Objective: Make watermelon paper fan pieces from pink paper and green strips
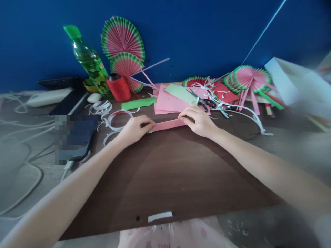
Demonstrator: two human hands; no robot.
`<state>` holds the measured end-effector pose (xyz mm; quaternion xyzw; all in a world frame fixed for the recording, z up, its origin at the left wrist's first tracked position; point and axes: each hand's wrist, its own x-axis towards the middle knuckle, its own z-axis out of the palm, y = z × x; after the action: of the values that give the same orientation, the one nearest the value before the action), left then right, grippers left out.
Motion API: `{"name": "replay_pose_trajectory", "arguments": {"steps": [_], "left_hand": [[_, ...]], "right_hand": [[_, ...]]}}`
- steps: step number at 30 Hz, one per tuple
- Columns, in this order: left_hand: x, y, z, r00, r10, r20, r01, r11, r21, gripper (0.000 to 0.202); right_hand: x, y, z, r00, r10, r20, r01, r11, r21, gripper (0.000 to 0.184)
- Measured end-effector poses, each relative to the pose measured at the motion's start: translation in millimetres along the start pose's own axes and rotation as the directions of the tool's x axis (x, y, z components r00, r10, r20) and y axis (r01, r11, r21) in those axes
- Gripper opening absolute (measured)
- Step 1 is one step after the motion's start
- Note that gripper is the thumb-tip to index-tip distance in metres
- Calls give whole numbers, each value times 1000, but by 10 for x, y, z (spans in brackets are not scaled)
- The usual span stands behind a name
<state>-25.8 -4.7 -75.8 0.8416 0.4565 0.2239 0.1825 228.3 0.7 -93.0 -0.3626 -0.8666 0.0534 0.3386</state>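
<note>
A narrow pink paper strip [168, 124] stretches between my two hands over the dark brown table. My left hand [136, 129] pinches its left end, where a small pale green bit shows at the fingertips. The right end is gripped by my right hand [198, 120], thumb and fingers closed on it. Just behind the strip lie pink paper sheets [161, 100] with a pale green sheet [178, 93] on top. Black-handled scissors [205, 103] rest on these papers, close to my right hand. A bright green paper piece [138, 103] lies behind my left hand.
Pleated watermelon-coloured paper fans [122, 39] lean on the blue wall, beside a green bottle [89, 58] and red thread spool [119, 88]. More fans [248, 79] lie right. A phone [80, 137] with cables is left. A white strip [160, 216] lies at the front edge.
</note>
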Motion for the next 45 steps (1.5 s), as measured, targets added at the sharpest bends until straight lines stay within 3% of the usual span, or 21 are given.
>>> {"name": "replay_pose_trajectory", "arguments": {"steps": [6,10,18,28,35,45], "left_hand": [[26,-95,-33,988,148,39,-152,980,128,25],[25,-117,-57,982,179,62,-187,969,159,27],[25,-107,-73,963,249,101,-268,920,286,25],[-14,-49,-38,899,416,139,-415,702,579,18],[-43,-16,-27,835,527,159,-485,568,665,13],[-89,51,6,840,532,104,-428,534,729,14]], "right_hand": [[-12,72,26,991,-35,126,28,998,57,17],[-9,75,6,987,-31,156,21,997,68,17],[2,66,-44,967,-121,223,120,993,17,22],[45,-7,-88,911,-177,372,283,924,-255,17],[0,-42,-79,895,-253,368,399,823,-405,18],[-29,-4,-60,870,-391,300,489,767,-415,20]]}}
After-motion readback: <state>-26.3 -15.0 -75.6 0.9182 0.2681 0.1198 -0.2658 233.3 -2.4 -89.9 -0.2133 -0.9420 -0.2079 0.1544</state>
